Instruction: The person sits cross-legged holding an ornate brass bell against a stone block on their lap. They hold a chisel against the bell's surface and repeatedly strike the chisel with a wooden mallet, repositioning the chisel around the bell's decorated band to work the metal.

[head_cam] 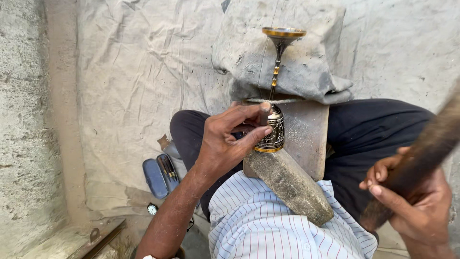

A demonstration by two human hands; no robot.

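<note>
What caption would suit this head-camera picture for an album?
Left hand steadies a small tool on an engraved brass vessel propped on a stone block; right hand raises a wooden handle.

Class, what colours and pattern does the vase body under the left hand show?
The vase body is black with fine gold engraved patterning and a gold rim; the head view shows it.

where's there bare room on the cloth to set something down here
The widest free patch is the wrinkled cloth at upper left, between the concrete strip and the folded cloth pad. Another lies at upper right, above the dark trouser leg. It is crowded by the open tool case, and mid-lap, where the left hand steadies the engraved brass vessel.
</note>
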